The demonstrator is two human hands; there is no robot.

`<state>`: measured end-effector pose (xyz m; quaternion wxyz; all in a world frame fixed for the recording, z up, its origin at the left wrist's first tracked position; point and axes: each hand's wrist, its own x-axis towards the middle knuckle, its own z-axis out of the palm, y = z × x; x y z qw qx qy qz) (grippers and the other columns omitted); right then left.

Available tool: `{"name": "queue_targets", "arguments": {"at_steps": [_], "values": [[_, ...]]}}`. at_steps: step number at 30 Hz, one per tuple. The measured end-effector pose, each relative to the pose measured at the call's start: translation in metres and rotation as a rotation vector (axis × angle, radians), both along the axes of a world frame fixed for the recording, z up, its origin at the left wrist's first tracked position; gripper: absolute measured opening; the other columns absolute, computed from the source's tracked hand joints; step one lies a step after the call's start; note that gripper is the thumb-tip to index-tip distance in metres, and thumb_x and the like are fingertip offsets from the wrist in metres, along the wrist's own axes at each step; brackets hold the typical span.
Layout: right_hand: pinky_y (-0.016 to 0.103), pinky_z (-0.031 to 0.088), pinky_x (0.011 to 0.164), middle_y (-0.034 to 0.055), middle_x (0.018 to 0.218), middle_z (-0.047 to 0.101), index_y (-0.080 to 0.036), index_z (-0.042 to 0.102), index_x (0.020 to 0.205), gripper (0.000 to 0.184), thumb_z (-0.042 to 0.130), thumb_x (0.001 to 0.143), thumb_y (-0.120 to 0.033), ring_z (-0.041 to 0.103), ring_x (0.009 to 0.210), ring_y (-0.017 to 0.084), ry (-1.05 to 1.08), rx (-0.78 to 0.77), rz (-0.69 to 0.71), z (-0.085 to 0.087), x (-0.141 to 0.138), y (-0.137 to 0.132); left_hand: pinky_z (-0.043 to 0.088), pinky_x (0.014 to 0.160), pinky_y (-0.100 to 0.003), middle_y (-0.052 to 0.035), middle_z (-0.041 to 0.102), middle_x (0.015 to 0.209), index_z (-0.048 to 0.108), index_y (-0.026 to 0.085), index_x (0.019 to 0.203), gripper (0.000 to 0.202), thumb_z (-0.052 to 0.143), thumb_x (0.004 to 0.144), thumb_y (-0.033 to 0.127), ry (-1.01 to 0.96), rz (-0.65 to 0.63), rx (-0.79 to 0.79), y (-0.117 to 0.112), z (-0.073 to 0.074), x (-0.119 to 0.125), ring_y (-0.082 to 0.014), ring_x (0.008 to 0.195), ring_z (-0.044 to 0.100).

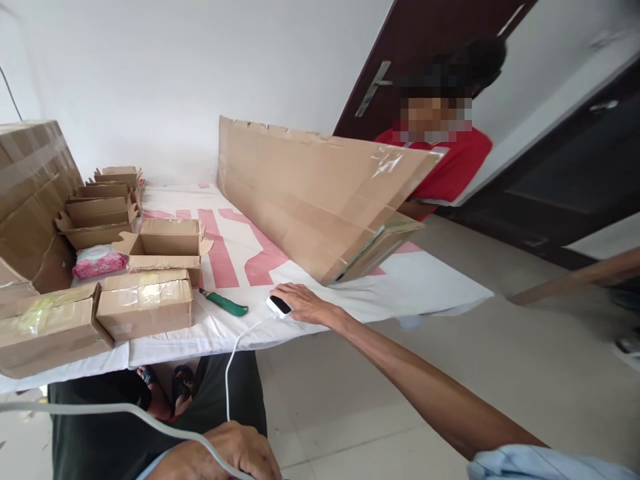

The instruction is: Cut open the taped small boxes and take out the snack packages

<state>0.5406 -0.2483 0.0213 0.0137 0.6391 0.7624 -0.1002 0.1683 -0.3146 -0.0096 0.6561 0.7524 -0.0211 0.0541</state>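
My right hand (303, 303) is closed around a small white device with a black face (279, 306) near the table's front edge. From the device a thin white cable (231, 363) drops over the edge towards my lap. Low in the view, my left hand (237, 450) rests above my legs with curled fingers, partly cut off by the frame; whatever it holds is hidden. A thicker white cord (150, 421) crosses in front of that hand. Left of the device lies a green utility knife (226, 304), touched by neither hand.
Taped cardboard boxes (145, 308) line the front left, with opened ones (170, 247) behind. A pink packet (100, 261) lies among them beside a large carton (30, 200). A big cardboard sheet (310, 193) leans across the cloth-covered table (430, 283). Beyond it is a person in red (463, 163).
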Motion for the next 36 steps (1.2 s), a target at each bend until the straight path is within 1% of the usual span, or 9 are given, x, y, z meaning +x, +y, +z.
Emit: {"name": "queue_targets", "arguments": {"at_steps": [4, 8, 12, 20, 23, 26, 31, 33, 36], "values": [[0.044, 0.045, 0.109, 0.0138, 0.135, 0.07, -0.022, 0.068, 0.132, 0.058, 0.049, 0.084, 0.005, 0.062, 0.128, 0.029, -0.051, 0.078, 0.107, -0.004, -0.002, 0.007, 0.059, 0.071, -0.037, -0.0115, 0.076, 0.084, 0.083, 0.03, 0.082, 0.063, 0.052, 0.09, 0.084, 0.06, 0.192, 0.11, 0.004, -0.018, -0.003, -0.0282, 0.083, 0.075], [0.047, 0.045, 0.114, 0.0143, 0.138, 0.071, -0.021, 0.07, 0.137, 0.057, 0.044, 0.093, 0.004, 0.06, 0.134, 0.029, -0.09, 0.128, 0.19, -0.015, 0.011, 0.001, 0.059, 0.091, -0.04, -0.01, 0.078, 0.106, 0.083, 0.031, 0.102, 0.028, 0.057, 0.1, 0.042, 0.084, 0.262, 0.325, 0.017, 0.004, -0.017, -0.0267, 0.102, 0.075], [0.053, 0.044, 0.12, 0.0149, 0.155, 0.064, -0.024, 0.071, 0.141, 0.062, 0.043, 0.093, 0.004, 0.054, 0.148, 0.031, -0.108, 0.154, 0.176, -0.026, 0.027, -0.017, 0.058, 0.098, -0.039, -0.0114, 0.076, 0.116, 0.079, 0.024, 0.111, 0.032, 0.055, 0.093, 0.014, 0.179, 0.357, 0.465, 0.032, 0.026, -0.023, -0.025, 0.109, 0.072], [0.051, 0.055, 0.112, 0.0063, 0.153, 0.067, -0.037, 0.077, 0.131, 0.075, 0.046, 0.079, 0.006, 0.062, 0.143, 0.029, -0.116, 0.236, 0.152, -0.036, 0.044, -0.028, 0.056, 0.105, -0.036, -0.0047, 0.077, 0.12, 0.083, 0.031, 0.107, 0.038, 0.067, 0.08, 0.011, 0.207, 0.447, 0.455, 0.041, 0.032, -0.027, -0.0259, 0.114, 0.073], [0.049, 0.059, 0.107, 0.0121, 0.146, 0.07, -0.029, 0.076, 0.132, 0.058, 0.045, 0.09, -0.004, 0.069, 0.133, 0.03, 0.003, 0.44, 0.183, -0.017, 0.01, -0.015, 0.057, 0.101, -0.035, -0.0051, 0.077, 0.116, 0.082, 0.029, 0.108, 0.034, 0.065, 0.085, 0.012, 0.168, 0.673, 0.479, 0.053, 0.047, -0.045, -0.0243, 0.109, 0.074], [0.045, 0.064, 0.1, 0.0133, 0.134, 0.074, -0.028, 0.073, 0.135, 0.043, 0.047, 0.102, -0.018, 0.074, 0.121, 0.03, 0.234, 0.594, 0.194, 0.008, -0.056, -0.005, 0.058, 0.095, -0.037, -0.0102, 0.076, 0.11, 0.08, 0.021, 0.108, 0.028, 0.057, 0.094, 0.013, 0.109, 0.964, 0.579, 0.072, 0.065, -0.078, -0.0239, 0.103, 0.073], [0.046, 0.066, 0.096, 0.0118, 0.121, 0.076, -0.028, 0.071, 0.127, 0.029, 0.049, 0.107, -0.028, 0.076, 0.113, 0.03, 0.49, 0.629, 0.294, 0.031, -0.168, 0.018, 0.057, 0.101, -0.045, -0.0126, 0.073, 0.115, 0.078, 0.022, 0.11, 0.022, 0.061, 0.097, 0.02, 0.202, 1.491, 1.004, 0.109, 0.092, -0.16, -0.0295, 0.113, 0.068], [0.046, 0.066, 0.095, 0.0121, 0.122, 0.075, -0.027, 0.068, 0.127, 0.027, 0.052, 0.106, -0.029, 0.075, 0.114, 0.03, 0.5, 0.628, 0.304, 0.033, -0.197, 0.034, 0.055, 0.107, -0.052, -0.0149, 0.07, 0.128, 0.075, 0.022, 0.122, 0.031, 0.07, 0.092, 0.023, 0.346, 1.56, 1.161, 0.122, 0.101, -0.188, -0.0354, 0.125, 0.063], [0.05, 0.065, 0.096, 0.0139, 0.124, 0.071, -0.024, 0.067, 0.127, 0.026, 0.059, 0.102, -0.03, 0.071, 0.116, 0.033, 0.455, 0.642, 0.266, 0.03, -0.221, 0.059, 0.049, 0.113, -0.06, -0.0196, 0.059, 0.152, 0.067, 0.021, 0.137, 0.058, 0.083, 0.081, 0.025, 0.569, 1.445, 1.301, 0.138, 0.106, -0.207, -0.0428, 0.142, 0.053]]}}
